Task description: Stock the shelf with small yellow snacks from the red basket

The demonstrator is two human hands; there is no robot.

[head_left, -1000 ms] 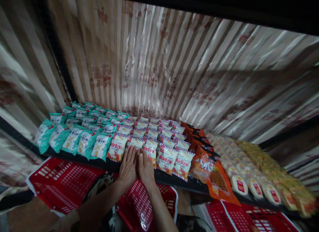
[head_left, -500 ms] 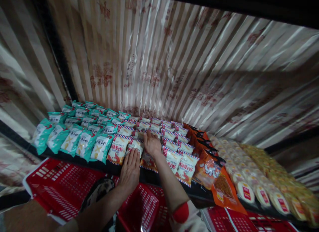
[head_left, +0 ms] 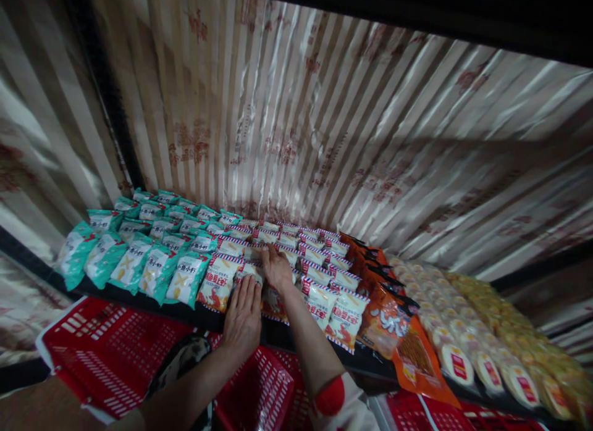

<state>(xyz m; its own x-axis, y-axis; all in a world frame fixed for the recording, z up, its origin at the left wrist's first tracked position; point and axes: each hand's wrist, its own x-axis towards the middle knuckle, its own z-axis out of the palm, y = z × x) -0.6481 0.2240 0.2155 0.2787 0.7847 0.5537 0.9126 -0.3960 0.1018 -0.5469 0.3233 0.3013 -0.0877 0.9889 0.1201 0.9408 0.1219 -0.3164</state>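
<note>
Rows of small white and red snack packets (head_left: 319, 295) lie on a dark shelf (head_left: 278, 332). My left hand (head_left: 244, 313) rests flat, fingers together, on the front packet of one row at the shelf's front edge. My right hand (head_left: 277, 267) reaches further back and lies palm down on the packets of the neighbouring row, its forearm crossing the front packet there. Neither hand grips anything.
Teal snack packets (head_left: 139, 258) fill the shelf's left part. Orange packets (head_left: 393, 313) and rows of pale round packets (head_left: 463, 338) lie to the right. Red plastic baskets (head_left: 106, 351) stand below the shelf. A striped shiny backdrop (head_left: 301, 128) rises behind.
My right hand has moved from the shelf's front edge deeper onto the back packets. My left hand stays on the front packet. The view has shifted slightly.
</note>
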